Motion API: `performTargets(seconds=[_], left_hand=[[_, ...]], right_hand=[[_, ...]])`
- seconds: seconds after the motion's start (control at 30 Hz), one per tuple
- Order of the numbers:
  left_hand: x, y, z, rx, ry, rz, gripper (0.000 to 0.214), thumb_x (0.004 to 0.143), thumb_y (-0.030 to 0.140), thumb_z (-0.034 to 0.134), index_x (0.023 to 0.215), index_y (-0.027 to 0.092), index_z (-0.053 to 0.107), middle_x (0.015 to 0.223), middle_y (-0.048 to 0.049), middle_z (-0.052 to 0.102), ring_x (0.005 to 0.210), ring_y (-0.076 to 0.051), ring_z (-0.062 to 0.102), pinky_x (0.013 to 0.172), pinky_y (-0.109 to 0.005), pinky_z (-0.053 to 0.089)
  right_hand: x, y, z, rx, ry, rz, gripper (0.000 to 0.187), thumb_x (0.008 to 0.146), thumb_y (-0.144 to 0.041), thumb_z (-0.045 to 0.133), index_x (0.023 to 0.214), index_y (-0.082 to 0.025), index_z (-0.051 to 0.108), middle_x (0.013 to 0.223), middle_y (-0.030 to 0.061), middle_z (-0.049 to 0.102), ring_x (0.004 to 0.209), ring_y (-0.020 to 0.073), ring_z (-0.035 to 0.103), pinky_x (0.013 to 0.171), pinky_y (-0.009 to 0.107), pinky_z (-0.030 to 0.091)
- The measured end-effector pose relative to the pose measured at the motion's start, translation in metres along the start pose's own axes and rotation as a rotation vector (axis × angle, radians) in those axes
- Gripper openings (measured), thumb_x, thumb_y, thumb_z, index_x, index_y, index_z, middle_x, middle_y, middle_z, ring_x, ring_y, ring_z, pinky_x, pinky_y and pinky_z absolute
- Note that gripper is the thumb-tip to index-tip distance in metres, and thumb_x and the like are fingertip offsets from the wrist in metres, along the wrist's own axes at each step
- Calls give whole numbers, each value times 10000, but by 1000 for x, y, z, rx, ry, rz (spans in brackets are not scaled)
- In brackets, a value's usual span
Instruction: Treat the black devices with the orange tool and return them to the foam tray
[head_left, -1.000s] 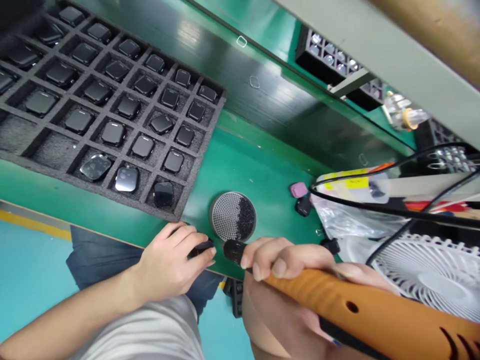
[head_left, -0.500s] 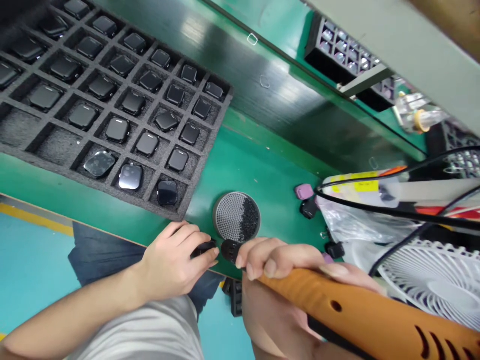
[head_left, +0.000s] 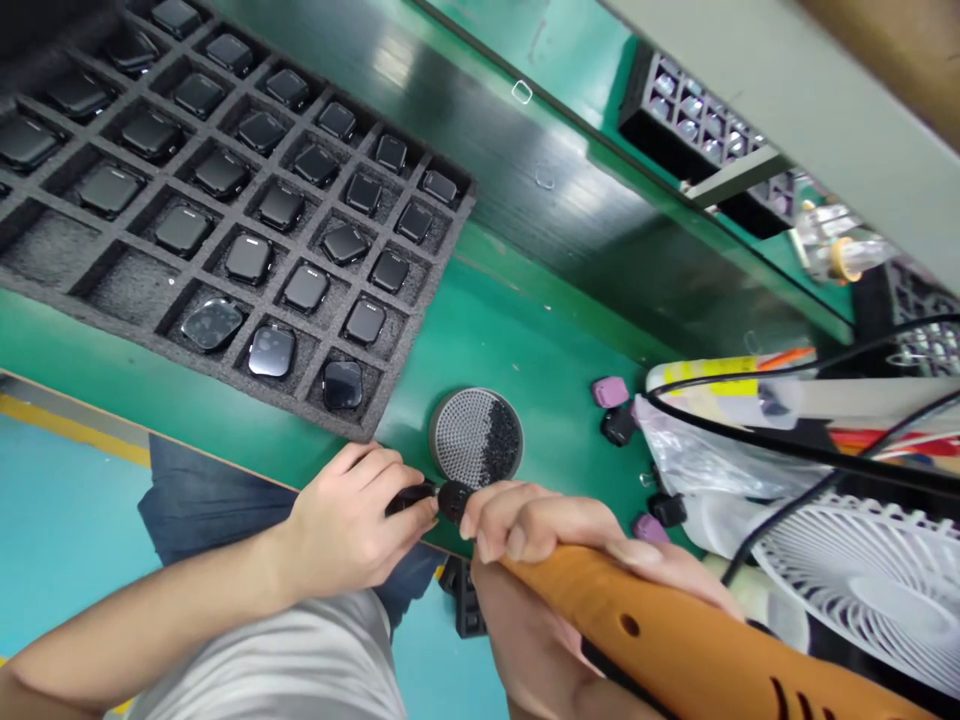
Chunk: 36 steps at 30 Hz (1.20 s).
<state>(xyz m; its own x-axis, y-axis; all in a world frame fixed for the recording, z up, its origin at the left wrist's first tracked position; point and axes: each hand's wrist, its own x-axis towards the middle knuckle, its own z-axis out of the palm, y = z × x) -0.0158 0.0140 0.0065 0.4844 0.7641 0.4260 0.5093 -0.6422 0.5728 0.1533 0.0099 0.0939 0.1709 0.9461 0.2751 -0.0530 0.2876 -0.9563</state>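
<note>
**Spotter:** What's in your black foam tray (head_left: 131,295), out on the far left?

**Checker:** Rows of square compartments, most holding a dark, rounded-square watch-like unit (head_left: 247,258). In the near row you have a clear glossy pane (head_left: 212,325), a silvery unit (head_left: 271,351) and a dark glossy one (head_left: 343,385). Two near-left compartments show only bare foam.

**Spotter:** And the round perforated metal dish (head_left: 457,440)?

**Checker:** It sits on your green work mat (head_left: 540,330), with a heap of tiny black pieces (head_left: 501,440) over its right side.

**Spotter:** How are your hands?

**Checker:** Your left arm reaches in from the near left, and your left hand (head_left: 345,530) has its fingers closed on a small black part (head_left: 409,498), just near the mat's edge. Your right hand (head_left: 540,530) is wrapped around an orange tool (head_left: 645,625), fingers together over the barrel.

**Spotter:** Where's the tool's end?

**Checker:** Its round black tip (head_left: 454,502) meets the right end of that part, just beside the dish. I can't tell whether they're actually touching.
</note>
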Motion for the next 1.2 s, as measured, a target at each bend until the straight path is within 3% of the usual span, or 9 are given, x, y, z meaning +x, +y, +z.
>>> performTargets(seconds=[0.2, 0.37, 0.5, 0.6, 0.77, 0.9, 1.03, 1.2], left_hand=[[1, -1, -1, 2, 7, -3, 98, 1035, 280, 741, 1113, 243, 786, 1138, -59, 786, 1051, -242, 683, 944, -430, 497], [1, -1, -2, 34, 11, 8, 123, 1047, 290, 751, 1157, 242, 774, 1143, -52, 787, 1059, -249, 681, 963, -432, 502], [-3, -5, -7, 19, -112, 71, 267, 1051, 274, 698, 1303, 198, 740, 1395, -104, 756, 1264, -295, 667, 1095, -493, 497], [-6, -7, -9, -27, -168, 113, 369, 996, 174, 630, 1355, 165, 718, 1510, -116, 715, 1340, -309, 646, 1185, -537, 463], [-3, -4, -5, 15, -106, 54, 236, 1060, 286, 665, 1256, 175, 735, 1333, -106, 766, 1196, -294, 679, 1133, -501, 491], [0, -3, -6, 45, -112, 67, 299, 1084, 421, 691, 1235, 165, 728, 1287, -115, 759, 1190, -301, 677, 1116, -495, 493], [-2, -4, -10, -9, -170, 75, 249, 1094, 319, 634, 1266, 158, 715, 1430, -111, 731, 1317, -304, 649, 1173, -511, 452], [-2, -5, -8, -1, -124, 68, 196, 1090, 298, 662, 1246, 204, 736, 1357, -75, 765, 1243, -271, 682, 1144, -494, 473]], right_hand=[[2, 4, -2, 33, -54, -11, 478, 1002, -722, 617, 1336, -387, 689, 926, -18, 670, 724, 199, 667, 637, 462, 590], [9, 3, -4, 85, 31, 38, 459, 981, -721, 658, 1274, -372, 709, 926, -29, 672, 727, 191, 659, 656, 443, 590], [17, 9, -10, 107, 127, -97, 456, 938, -708, 715, 1233, -361, 733, 901, -33, 674, 672, 182, 634, 578, 397, 562], [20, 17, -14, 105, 143, -109, 460, 915, -709, 736, 1224, -368, 722, 891, -43, 680, 640, 173, 632, 563, 380, 568], [18, 23, -15, 113, 163, -77, 482, 909, -714, 740, 1240, -366, 706, 876, -50, 668, 646, 164, 618, 564, 363, 573], [17, 23, -16, 136, 139, -69, 470, 933, -694, 722, 1254, -350, 707, 900, -41, 674, 668, 170, 626, 566, 371, 571], [19, 24, -15, 136, 154, -78, 474, 926, -696, 730, 1248, -349, 719, 894, -42, 685, 650, 169, 622, 557, 371, 564], [17, 8, -16, 113, 158, -43, 442, 949, -682, 708, 1234, -345, 735, 900, -34, 686, 676, 184, 638, 591, 405, 570]])
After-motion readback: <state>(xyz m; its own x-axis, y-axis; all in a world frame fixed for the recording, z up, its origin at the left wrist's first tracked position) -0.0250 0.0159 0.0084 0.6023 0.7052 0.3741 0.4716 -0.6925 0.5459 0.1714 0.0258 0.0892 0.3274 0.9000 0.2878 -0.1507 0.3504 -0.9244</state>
